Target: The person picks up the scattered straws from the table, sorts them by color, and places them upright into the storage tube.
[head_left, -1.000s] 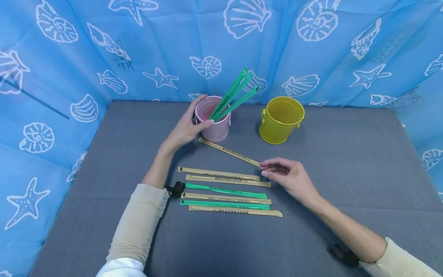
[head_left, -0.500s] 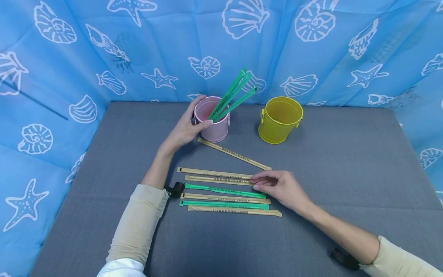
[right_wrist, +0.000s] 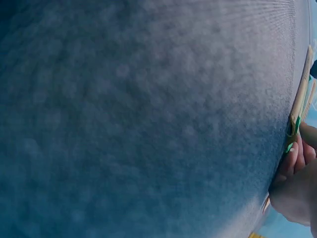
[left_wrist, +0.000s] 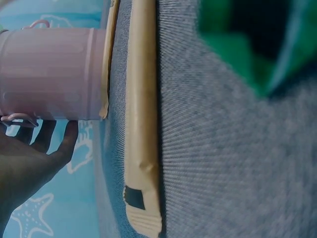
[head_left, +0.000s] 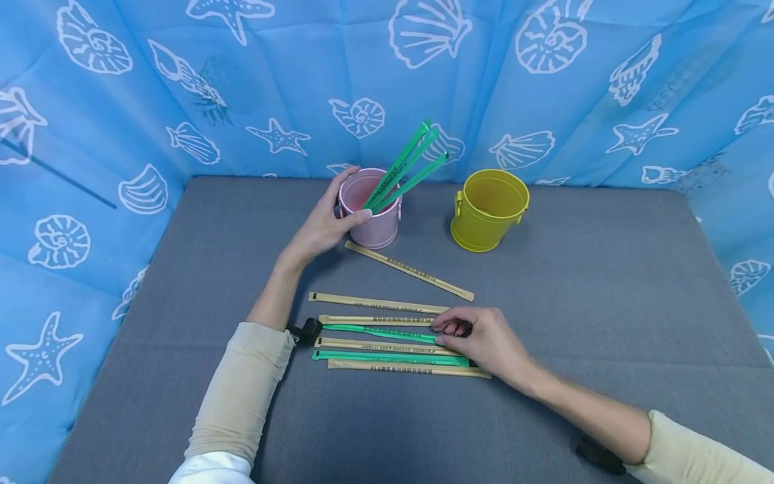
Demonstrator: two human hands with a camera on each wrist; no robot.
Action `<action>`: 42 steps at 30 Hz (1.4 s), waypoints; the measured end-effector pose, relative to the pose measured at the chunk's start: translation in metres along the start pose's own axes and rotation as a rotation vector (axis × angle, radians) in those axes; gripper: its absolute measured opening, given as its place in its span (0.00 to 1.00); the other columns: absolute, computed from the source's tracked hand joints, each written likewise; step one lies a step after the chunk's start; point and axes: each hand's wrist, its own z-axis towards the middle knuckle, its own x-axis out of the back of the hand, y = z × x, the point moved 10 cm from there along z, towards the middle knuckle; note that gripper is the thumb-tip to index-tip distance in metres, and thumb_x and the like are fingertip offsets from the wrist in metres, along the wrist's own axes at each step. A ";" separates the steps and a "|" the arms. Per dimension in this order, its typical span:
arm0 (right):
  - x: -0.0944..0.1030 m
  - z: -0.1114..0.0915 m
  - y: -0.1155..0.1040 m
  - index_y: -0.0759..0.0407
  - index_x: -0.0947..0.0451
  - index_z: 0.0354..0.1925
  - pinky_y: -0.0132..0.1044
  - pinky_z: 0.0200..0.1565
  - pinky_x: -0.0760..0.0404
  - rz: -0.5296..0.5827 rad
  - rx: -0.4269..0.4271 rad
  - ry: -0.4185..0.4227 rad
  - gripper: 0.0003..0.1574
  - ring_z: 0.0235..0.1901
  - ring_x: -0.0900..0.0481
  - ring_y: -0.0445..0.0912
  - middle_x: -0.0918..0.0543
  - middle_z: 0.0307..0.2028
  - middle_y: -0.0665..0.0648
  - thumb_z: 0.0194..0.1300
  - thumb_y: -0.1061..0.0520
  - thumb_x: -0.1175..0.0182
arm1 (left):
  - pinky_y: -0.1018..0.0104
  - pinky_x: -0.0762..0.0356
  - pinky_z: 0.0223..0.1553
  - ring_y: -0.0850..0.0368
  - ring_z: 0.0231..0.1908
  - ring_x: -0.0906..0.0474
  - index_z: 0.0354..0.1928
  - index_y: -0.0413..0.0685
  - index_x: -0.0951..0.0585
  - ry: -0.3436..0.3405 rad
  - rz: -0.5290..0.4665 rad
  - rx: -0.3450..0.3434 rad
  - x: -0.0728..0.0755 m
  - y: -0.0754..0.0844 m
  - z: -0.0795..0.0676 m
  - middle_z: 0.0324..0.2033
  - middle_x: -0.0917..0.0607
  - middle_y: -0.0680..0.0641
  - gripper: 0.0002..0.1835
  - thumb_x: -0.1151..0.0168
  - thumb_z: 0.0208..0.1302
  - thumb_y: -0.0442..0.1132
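My left hand (head_left: 320, 228) holds the small pink bucket (head_left: 376, 232) at its left side, thumb at the front rim. Three green wrapped straws (head_left: 417, 179) lean to the right out of that bucket. On the table, my right hand (head_left: 492, 341) pinches the right part of a green wrapped straw (head_left: 381, 332), hiding its end. Just above it lies a beige wrapped straw (head_left: 369, 320), its right end behind the fingers. Another beige straw (head_left: 363, 302) is further back, and one slanted beige straw (head_left: 411, 271) lies before the bucket. In the left wrist view, fingers (left_wrist: 64, 144) touch the pink bucket.
A yellow bucket (head_left: 484, 232) stands to the right of the pink one. Nearer the front lie a beige straw (head_left: 369, 345), a green straw (head_left: 375, 356) and another beige straw (head_left: 387, 367). A blue shell-patterned curtain (head_left: 302, 67) hangs behind the grey table (head_left: 605, 282).
My right hand has left the slanted beige straw and moved left and nearer, onto the green straw. One beige straw has shifted slightly towards the green one. My left hand stays on the pink bucket.
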 end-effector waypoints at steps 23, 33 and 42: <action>-0.002 -0.001 -0.013 0.48 0.16 0.35 0.31 0.34 0.20 -0.121 0.109 0.074 0.13 0.31 0.21 0.34 0.17 0.31 0.41 0.54 0.64 0.25 | 0.47 0.40 0.68 0.44 0.70 0.40 0.77 0.45 0.50 0.008 0.008 0.013 0.001 -0.001 0.001 0.70 0.38 0.36 0.41 0.38 0.69 0.35; 0.011 -0.004 -0.019 0.51 0.16 0.35 0.32 0.34 0.18 -0.088 0.068 0.108 0.12 0.31 0.18 0.35 0.16 0.31 0.42 0.55 0.65 0.27 | 0.47 0.39 0.67 0.44 0.69 0.40 0.77 0.45 0.49 0.012 -0.007 0.006 0.002 0.000 0.002 0.70 0.38 0.36 0.41 0.38 0.69 0.35; 0.032 -0.001 -0.020 0.51 0.13 0.37 0.29 0.38 0.19 0.028 0.054 0.146 0.13 0.34 0.17 0.39 0.15 0.35 0.45 0.56 0.67 0.28 | 0.47 0.38 0.66 0.44 0.69 0.39 0.77 0.45 0.49 -0.001 -0.027 -0.008 -0.001 -0.004 0.003 0.69 0.37 0.36 0.42 0.38 0.68 0.34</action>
